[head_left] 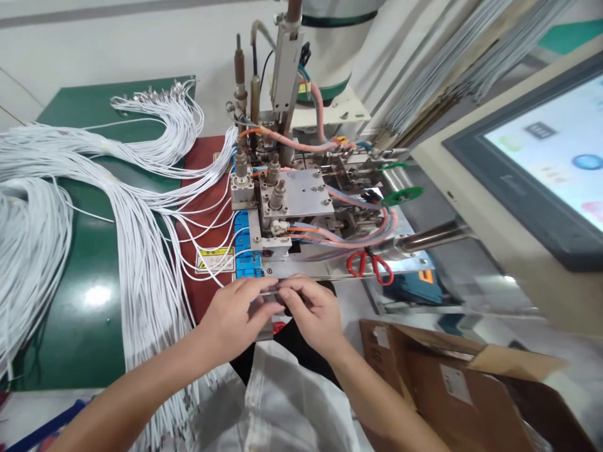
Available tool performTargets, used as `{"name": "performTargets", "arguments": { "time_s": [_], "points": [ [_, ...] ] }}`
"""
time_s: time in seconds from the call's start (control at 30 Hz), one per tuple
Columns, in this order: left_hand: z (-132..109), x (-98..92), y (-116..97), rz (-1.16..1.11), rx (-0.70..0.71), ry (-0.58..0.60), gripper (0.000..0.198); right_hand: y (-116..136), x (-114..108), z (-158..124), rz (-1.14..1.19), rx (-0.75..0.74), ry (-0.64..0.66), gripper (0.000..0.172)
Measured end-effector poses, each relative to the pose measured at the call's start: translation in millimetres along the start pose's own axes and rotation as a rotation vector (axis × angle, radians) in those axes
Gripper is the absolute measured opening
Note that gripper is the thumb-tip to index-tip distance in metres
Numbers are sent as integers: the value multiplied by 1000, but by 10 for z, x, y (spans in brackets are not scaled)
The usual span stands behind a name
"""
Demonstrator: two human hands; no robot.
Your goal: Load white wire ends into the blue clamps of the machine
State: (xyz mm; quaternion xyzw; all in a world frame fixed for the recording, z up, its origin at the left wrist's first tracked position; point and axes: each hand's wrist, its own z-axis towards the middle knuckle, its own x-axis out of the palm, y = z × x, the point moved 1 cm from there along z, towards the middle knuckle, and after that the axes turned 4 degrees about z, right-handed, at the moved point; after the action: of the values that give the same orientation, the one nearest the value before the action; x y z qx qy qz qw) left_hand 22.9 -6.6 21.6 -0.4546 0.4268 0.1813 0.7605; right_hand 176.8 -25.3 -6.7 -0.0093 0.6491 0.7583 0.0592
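My left hand (238, 312) and my right hand (315, 312) meet at the front end of the bench machine (296, 194). Thumbs and fingertips of both are pinched closed around a thin, pale, wire-like piece (269, 292) that spans the short gap between them; most of it is hidden by the fingers. Just beyond them is a row of blue fixture blocks (245, 242), into which several white cables (219, 248) run from the left. One cable ends close to my left hand's knuckles.
Bundles of white cables (141, 270) cover much of the green table (89, 295). Red-handled scissors (370, 267) lie at the machine's right edge, below a solder wire spool (399, 183). A touchscreen (551, 138) juts in from the right, above an open cardboard box (452, 383).
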Motion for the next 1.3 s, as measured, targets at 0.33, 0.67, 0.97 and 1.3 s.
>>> {"name": "performTargets", "arguments": {
  "time_s": [0.33,0.67,0.97,1.3],
  "points": [
    [-36,80,40,-199,-166,-154,13,-30,140,-27,84,5,-142,9],
    [-7,37,67,-317,-317,-47,17,-48,220,-11,4,19,-237,11],
    [-3,91,72,-328,-329,-157,12,-4,305,4,-28,23,-241,8],
    [-19,171,72,-309,-377,-165,10,-67,400,-1,94,174,-261,11]
  ]
}}
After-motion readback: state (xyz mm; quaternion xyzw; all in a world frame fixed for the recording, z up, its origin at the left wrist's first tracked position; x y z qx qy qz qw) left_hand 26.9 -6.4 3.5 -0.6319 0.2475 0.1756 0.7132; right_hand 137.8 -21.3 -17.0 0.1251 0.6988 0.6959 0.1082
